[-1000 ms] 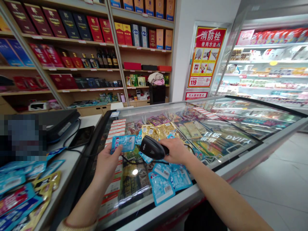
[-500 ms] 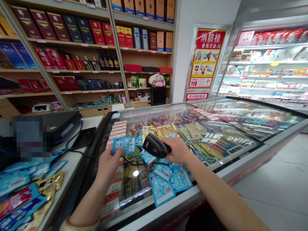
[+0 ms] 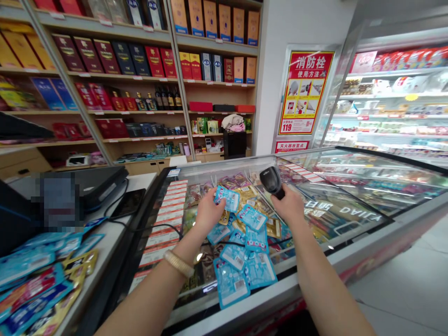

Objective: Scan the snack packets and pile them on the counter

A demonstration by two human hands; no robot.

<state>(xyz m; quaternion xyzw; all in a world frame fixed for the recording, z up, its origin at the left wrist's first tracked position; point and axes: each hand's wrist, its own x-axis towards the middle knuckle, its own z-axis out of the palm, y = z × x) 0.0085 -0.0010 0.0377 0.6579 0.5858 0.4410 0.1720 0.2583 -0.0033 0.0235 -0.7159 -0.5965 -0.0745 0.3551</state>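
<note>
Left hand (image 3: 212, 212) pinched blue pouch (image 3: 229, 199); right hand (image 3: 290, 203) gripped black barcode scanner (image 3: 270, 179), apart from pouch. Step judged: scanning; next move called for aligning both.

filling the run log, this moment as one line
left hand: holds blue packet; right hand: holds barcode scanner; freezer glass: more blue packets
</note>
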